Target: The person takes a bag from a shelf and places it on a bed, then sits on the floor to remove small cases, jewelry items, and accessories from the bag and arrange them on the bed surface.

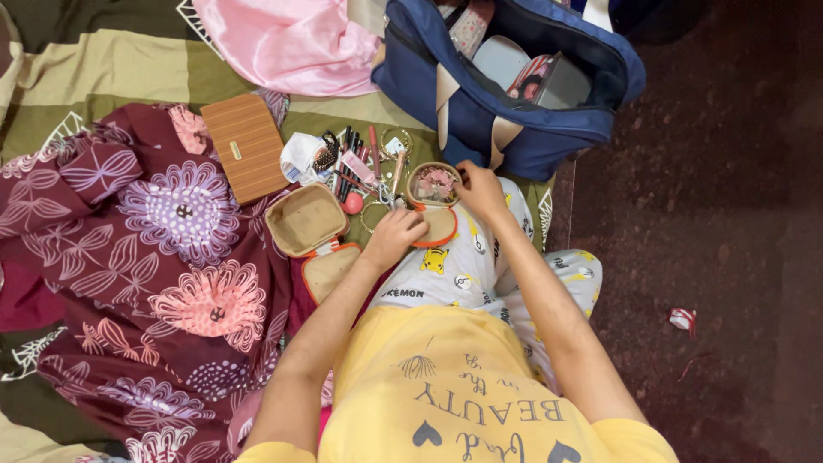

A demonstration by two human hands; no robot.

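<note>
Both hands at a small open case on the lap.
Left grip grasps the small round case at its 7 o'clock edge; right grip pinches its 3 o'clock rim; trinkets inside. Beyond, at 12 o'clock, an open blue bag.

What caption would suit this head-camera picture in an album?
Both hands, left hand and right hand, hold a small open tan case with orange rim beside scattered cosmetics and an open blue bag.
</note>
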